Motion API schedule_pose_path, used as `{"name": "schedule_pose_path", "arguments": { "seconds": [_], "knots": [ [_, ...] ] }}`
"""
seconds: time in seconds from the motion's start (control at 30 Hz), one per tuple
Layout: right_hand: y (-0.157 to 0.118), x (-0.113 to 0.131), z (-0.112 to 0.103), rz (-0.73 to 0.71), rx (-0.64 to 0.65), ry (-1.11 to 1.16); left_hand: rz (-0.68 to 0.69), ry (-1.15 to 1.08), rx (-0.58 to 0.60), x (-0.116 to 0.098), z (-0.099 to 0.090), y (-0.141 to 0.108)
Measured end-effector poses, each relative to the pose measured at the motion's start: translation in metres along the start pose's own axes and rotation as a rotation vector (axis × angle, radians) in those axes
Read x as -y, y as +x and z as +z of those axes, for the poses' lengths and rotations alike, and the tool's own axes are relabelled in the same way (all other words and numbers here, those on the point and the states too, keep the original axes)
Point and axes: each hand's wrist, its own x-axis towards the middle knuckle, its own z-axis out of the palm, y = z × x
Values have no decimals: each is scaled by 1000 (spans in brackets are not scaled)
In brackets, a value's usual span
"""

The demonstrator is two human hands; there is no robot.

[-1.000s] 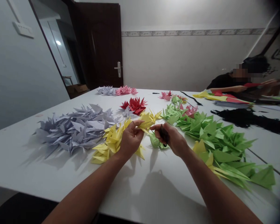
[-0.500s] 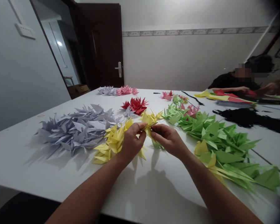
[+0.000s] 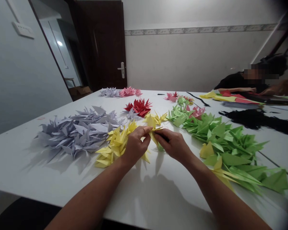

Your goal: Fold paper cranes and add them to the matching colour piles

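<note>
Pinched in the fingers (image 3: pixel 145 129), the folded, pointed yellow paper piece (image 3: pixel 154 138) looks smooth and matt. Left of them, the spiky pale-lilac heap (image 3: pixel 79 131) is matt paper; right, the leafy green heap (image 3: pixel 211 132) likewise. Below them, the broad white tabletop (image 3: pixel 21 140) is smooth, faintly glossy. Far beyond, the silvery lever handle (image 3: pixel 122 70) looks like shiny metal.

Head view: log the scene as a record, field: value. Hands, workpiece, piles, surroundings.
Left hand: hand pinching folded yellow paper
Right hand: hand with fingers closed on the same piece
Pile, left: lavender folded paper
Pile, by left hand: yellow folded pieces
Pile, beyond hands: red folded paper
Pile, right: green folded paper, some yellow and pink pieces among it
Surface: white table
Far right: person in black behind coloured sheets
Background: dark door
</note>
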Motion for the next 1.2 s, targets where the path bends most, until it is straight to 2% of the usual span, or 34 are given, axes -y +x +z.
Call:
{"name": "schedule_pose_path", "arguments": {
  "seconds": [0.07, 0.17, 0.27, 0.37, 0.43, 0.57, 0.83, 1.1, 1.2],
  "knots": [
    [0, 0, 0, 66, -27, 48, -115, -128, -7, -1, 1, 1],
    [1, 2, 0, 219, -116, 252, -377, -466, -39, -4, 3, 4],
    [3, 3, -2, 300, -201, 444, -640, -797, -115, -6, 2, 10],
    [4, 3, -2, 315, -168, 487, -832, -1025, -173, -8, -2, 15],
    [4, 3, -1, 296, -104, 465, -896, -1099, -161, -9, -4, 16],
    [2, 9, 2, 237, 6, 342, -917, -1165, -128, -12, -4, 16],
    [0, 15, 0, 155, 40, 189, -884, -1169, -55, -13, 0, 10],
    [0, 14, 1, 101, 29, 165, -880, -1122, -11, -17, 0, 9],
    [1, 10, -3, 107, -38, 163, -849, -1013, -50, -14, -3, 13]
  ]
}}
